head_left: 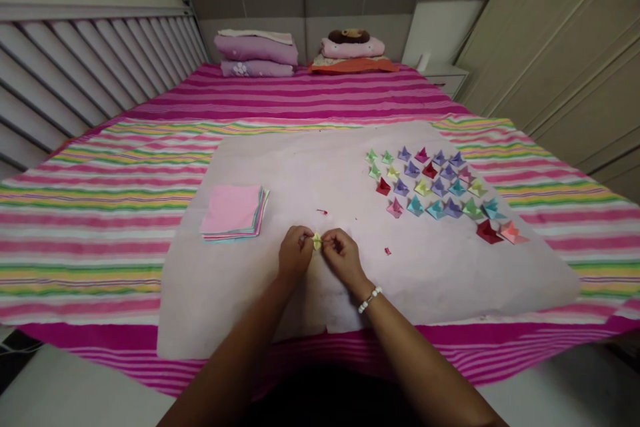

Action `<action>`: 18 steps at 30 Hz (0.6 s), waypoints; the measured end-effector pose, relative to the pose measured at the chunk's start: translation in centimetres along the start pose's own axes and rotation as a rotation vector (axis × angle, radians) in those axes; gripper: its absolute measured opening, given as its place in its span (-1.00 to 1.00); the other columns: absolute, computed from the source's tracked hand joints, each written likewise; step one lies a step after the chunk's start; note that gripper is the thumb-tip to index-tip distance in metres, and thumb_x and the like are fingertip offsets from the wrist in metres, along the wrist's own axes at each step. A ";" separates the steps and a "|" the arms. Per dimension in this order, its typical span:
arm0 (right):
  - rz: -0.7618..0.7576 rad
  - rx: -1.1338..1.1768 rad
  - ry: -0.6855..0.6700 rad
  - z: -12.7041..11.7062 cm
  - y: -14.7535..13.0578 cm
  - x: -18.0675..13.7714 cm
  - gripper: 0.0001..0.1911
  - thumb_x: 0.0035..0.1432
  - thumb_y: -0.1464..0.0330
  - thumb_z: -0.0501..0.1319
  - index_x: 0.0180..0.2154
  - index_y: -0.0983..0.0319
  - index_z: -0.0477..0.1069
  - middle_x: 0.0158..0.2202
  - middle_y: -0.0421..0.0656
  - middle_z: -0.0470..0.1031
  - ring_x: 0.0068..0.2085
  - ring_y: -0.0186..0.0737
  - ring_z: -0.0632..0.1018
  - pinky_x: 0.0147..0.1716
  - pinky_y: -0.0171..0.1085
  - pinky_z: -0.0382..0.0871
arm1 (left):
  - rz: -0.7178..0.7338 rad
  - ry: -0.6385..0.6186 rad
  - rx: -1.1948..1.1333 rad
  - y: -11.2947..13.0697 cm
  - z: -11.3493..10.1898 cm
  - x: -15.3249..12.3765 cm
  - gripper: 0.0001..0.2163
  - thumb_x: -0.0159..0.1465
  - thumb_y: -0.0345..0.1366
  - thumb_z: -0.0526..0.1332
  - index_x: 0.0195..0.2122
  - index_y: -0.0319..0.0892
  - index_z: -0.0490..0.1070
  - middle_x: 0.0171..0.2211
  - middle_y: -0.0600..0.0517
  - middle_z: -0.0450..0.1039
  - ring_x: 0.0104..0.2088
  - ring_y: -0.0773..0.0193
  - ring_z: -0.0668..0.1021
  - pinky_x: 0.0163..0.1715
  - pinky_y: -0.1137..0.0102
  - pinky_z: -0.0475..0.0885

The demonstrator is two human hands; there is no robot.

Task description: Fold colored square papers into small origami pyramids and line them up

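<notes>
Between my two hands, low over the pale sheet [300, 173], is a small yellow folded paper piece [317, 241]. My left hand [295, 253] pinches its left side with thumb and finger. On the opposite side, my right hand [344, 259] is closed in a pinch on it, with a white beaded bracelet [369, 299] at the wrist. Fine folds are too small to make out. A small red scrap [323, 211] lies just beyond my fingers, and another red scrap [387, 251] is right of my right hand.
To the left sits a stack of square coloured paper [233, 208], pink on top. Several folded paper figures [423, 186] in many colours stand in rows at the right. Striped bedding [100, 227] surrounds the sheet; folded bedding [257, 53] lies by the headboard [273, 3].
</notes>
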State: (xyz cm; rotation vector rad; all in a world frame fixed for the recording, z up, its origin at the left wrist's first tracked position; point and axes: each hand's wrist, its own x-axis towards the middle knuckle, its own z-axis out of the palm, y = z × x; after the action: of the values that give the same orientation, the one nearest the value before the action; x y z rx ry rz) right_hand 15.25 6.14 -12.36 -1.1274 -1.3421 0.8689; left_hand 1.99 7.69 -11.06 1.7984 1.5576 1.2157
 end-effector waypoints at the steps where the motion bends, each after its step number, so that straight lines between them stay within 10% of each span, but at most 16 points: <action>1: -0.001 0.003 0.001 0.0 0.0 0.0 -0.94 0.01 0.43 0.12 -0.41 0.19 0.35 -0.46 -0.23 0.35 -0.47 -0.30 0.35 -0.48 -0.33 0.26 | 0.017 -0.009 0.004 0.2 -0.1 0.0 -0.83 0.07 -0.51 0.06 -0.44 -0.15 0.39 -0.43 0.07 0.38 -0.41 0.30 0.45 -0.35 0.40 0.38; 18: -0.047 0.020 0.014 -0.3 0.2 0.0 -0.84 -0.05 0.49 0.07 -0.39 0.20 0.36 -0.41 -0.22 0.34 -0.40 -0.27 0.36 -0.41 -0.31 0.23 | -0.044 -0.055 0.300 1.8 -0.6 -1.3 -0.97 0.20 -0.37 0.17 -0.35 -0.14 0.40 -0.26 0.10 0.39 -0.48 0.45 0.46 -0.43 0.49 0.30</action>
State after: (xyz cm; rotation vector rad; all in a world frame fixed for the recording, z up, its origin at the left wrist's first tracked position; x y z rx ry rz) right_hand 15.53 6.18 -12.49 -1.0799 -1.3406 0.8374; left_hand 2.50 5.88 -9.72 1.9490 1.8154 0.9427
